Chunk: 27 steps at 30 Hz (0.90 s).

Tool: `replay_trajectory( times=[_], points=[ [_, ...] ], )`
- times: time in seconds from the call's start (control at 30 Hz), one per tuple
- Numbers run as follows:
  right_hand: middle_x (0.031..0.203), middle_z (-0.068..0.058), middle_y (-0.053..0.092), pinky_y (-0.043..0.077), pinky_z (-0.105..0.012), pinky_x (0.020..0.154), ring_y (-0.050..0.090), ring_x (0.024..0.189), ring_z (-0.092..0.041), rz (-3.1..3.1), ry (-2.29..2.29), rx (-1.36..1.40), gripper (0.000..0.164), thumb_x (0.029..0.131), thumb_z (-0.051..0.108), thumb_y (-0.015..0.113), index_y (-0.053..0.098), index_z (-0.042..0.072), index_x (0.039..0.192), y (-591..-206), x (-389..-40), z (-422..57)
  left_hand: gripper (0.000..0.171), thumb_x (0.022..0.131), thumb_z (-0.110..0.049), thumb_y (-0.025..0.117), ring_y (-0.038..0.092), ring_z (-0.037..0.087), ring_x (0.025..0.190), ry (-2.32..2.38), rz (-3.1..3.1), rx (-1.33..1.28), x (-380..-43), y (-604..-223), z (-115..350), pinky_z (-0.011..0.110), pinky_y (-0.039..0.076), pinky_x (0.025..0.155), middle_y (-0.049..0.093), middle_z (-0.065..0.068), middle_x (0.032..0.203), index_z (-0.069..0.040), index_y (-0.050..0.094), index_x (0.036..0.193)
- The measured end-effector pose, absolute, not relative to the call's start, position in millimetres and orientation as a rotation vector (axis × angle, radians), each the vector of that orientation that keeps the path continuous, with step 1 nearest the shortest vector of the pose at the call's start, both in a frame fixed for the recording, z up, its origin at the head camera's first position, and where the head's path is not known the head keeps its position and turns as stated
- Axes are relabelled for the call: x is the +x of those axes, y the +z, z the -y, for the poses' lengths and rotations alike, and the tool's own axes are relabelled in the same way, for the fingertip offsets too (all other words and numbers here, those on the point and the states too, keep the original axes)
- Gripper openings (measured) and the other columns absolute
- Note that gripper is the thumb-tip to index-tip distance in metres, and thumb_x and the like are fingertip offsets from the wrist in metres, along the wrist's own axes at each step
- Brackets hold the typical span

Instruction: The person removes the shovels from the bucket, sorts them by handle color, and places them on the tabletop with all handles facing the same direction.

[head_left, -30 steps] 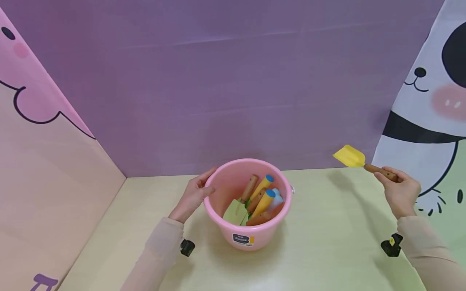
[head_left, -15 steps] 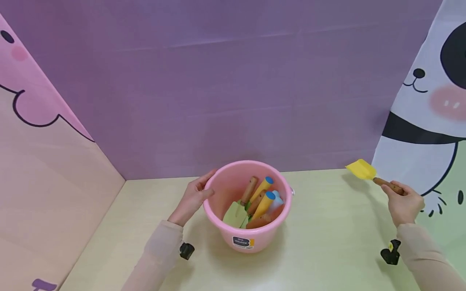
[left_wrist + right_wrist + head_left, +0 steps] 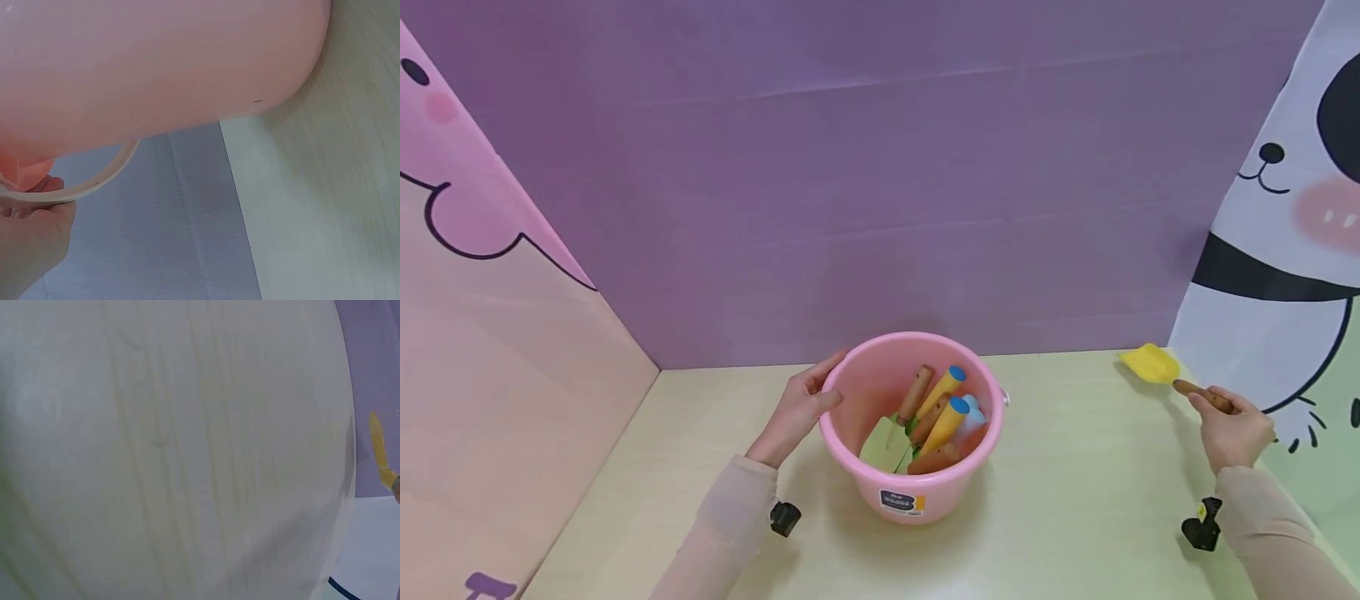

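My left hand (image 3: 796, 414) grips the left rim of a pink bucket (image 3: 951, 487) standing on the table, thumb over the inside. In the left wrist view the bucket's pale curved handle (image 3: 103, 178) passes by that hand (image 3: 37, 240). Inside the bucket lie a pale green shovel (image 3: 886, 444), several wooden handles, two yellow handles with blue ends (image 3: 946, 425), and a light blue piece (image 3: 974, 412). At the far right my right hand (image 3: 1236, 431) pinches the wooden handle of a small yellow toy shovel (image 3: 1150, 364), its blade pointing left and low over the table.
A purple backdrop (image 3: 880, 183) rises behind the table (image 3: 1075, 500). On the right stands a panel with a panda print (image 3: 1270, 333), close to my right hand. A pink and beige panel (image 3: 497, 333) borders the left side.
My right hand has lowered the yellow shovel and shifted it right, its shadow now closer to the blade. The left hand and the bucket have stayed in place.
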State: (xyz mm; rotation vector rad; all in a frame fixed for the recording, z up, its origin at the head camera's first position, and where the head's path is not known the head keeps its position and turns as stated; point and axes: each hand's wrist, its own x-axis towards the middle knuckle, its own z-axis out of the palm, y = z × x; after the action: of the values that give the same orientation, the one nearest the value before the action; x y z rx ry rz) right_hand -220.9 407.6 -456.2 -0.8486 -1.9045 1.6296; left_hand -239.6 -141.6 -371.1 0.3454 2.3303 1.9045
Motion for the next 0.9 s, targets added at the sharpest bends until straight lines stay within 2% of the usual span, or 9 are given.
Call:
replay_trajectory(
  times=[0.27, 0.37, 0.53, 0.67, 0.9],
  points=[
    [0.064, 0.020, 0.051, 0.039, -0.007, 0.051, 0.046, 0.064, 0.003, 1.868, 1.680, -0.889, 0.014, 0.079, 0.019, 0.069, 0.064, 0.024, 0.091, -445, -211, -389, 0.059, 0.083, -0.003, 0.050, 0.051, 0.026, 0.115, 1.908, -2.333, 0.349, -240, -371, 141, 0.023, 0.053, 0.070, 0.041, 0.006, 0.142, -0.018, 0.040, 0.140],
    [0.065, 0.022, 0.052, 0.040, -0.006, 0.052, 0.047, 0.065, 0.005, 1.856, 1.703, -0.896, 0.025, 0.079, 0.020, 0.068, 0.064, 0.016, 0.104, -446, -211, -390, 0.059, 0.084, -0.003, 0.051, 0.051, 0.025, 0.115, 1.904, -2.335, 0.346, -240, -371, 141, 0.024, 0.053, 0.070, 0.041, 0.006, 0.142, -0.018, 0.040, 0.140],
    [0.066, 0.022, 0.052, 0.040, -0.005, 0.052, 0.046, 0.065, 0.006, 1.800, 1.774, -0.966, 0.057, 0.076, 0.024, 0.071, 0.054, 0.008, 0.128, -450, -214, -394, 0.058, 0.084, -0.004, 0.051, 0.053, 0.025, 0.111, 1.894, -2.352, 0.342, -241, -372, 142, 0.024, 0.053, 0.070, 0.044, 0.007, 0.140, -0.019, 0.041, 0.139],
    [0.062, 0.023, 0.050, 0.037, -0.006, 0.052, 0.044, 0.064, 0.005, 1.797, 1.755, -1.005, 0.062, 0.076, 0.023, 0.072, 0.050, 0.003, 0.131, -455, -218, -394, 0.057, 0.085, -0.004, 0.051, 0.052, 0.025, 0.114, 1.892, -2.355, 0.358, -241, -372, 143, 0.024, 0.053, 0.074, 0.044, 0.008, 0.139, -0.019, 0.041, 0.139],
    [0.056, 0.029, 0.044, 0.033, -0.011, 0.064, 0.041, 0.063, 0.008, 1.963, 1.565, -1.040, 0.060, 0.079, 0.032, 0.067, 0.051, 0.003, 0.130, -463, -222, -395, 0.057, 0.085, -0.004, 0.050, 0.050, 0.026, 0.117, 1.891, -2.333, 0.370, -242, -374, 143, 0.023, 0.052, 0.075, 0.043, 0.008, 0.140, -0.019, 0.041, 0.139]
  ],
)
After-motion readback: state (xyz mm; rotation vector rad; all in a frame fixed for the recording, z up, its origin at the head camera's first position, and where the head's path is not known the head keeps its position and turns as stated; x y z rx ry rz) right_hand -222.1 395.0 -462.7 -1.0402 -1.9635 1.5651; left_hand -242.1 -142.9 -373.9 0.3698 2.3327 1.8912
